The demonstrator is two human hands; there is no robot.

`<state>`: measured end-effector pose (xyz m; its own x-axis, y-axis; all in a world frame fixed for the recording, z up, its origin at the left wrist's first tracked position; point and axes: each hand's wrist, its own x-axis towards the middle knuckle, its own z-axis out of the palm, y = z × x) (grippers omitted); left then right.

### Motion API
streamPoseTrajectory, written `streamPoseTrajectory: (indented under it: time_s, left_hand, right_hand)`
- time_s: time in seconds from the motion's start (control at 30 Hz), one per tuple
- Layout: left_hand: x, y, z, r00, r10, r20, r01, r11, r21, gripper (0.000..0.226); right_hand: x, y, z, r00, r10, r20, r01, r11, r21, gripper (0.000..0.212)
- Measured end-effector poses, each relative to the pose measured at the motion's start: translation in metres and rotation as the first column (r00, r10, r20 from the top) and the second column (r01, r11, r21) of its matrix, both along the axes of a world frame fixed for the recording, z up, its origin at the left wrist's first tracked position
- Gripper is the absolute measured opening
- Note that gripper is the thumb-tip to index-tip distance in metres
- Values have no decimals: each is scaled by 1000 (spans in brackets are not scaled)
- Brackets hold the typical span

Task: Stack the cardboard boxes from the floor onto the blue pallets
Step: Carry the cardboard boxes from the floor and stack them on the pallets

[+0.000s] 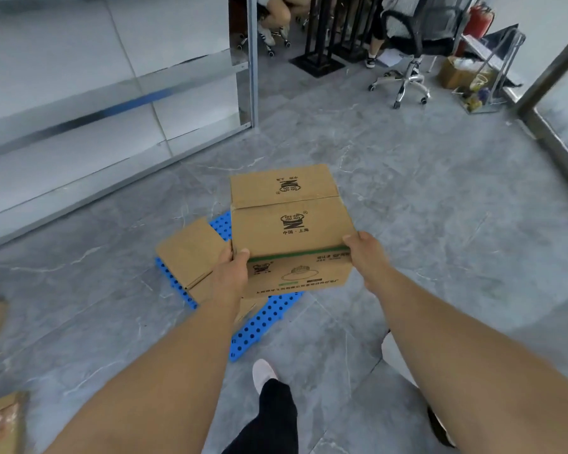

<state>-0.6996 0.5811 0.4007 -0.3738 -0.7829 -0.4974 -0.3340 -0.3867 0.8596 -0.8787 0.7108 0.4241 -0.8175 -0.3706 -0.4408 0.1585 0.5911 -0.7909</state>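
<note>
Item: cardboard boxes at lower left [0, 421], frame edge, partly cut off. Item: flat-lying box [191, 253] on the blue pallet [259, 326], centre frame. Item: carried box [289, 224], centre, held above the pallet; long axis runs away from you, top seam crosswise, printed logo facing you, green stripe on the near edge. Your left hand [232, 273] grips its near left corner; your right hand [366, 253] grips the near right corner. Grey floor [440, 208] lies open to the right; office chair [410, 44] at upper right.
</note>
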Motion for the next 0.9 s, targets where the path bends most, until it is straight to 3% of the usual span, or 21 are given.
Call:
streamPoseTrajectory:
  time_s: [0.07,0.2,0.53,0.9]
  left_hand:
    - [-26,-17,-2,999,-14,30,14,1000,7,42]
    - [-70,-50,2,999,23,34,-24,999,26,51]
    - [-153,-94,-12,985,161,64,-165,984,68,53]
    - [-252,-62,-46,899,370,234,-398,913,86,55]
  right_hand:
    - [-27,-18,2,1000,-3,-16,3,1000,16,12]
    - [-76,-56,9,1000,18,-12,-18,999,32,10]
    - [-175,-123,-4,979,198,39,-200,979,48,11]
    - [-300,-163,-58,852,515,99,-520,853,40,14]
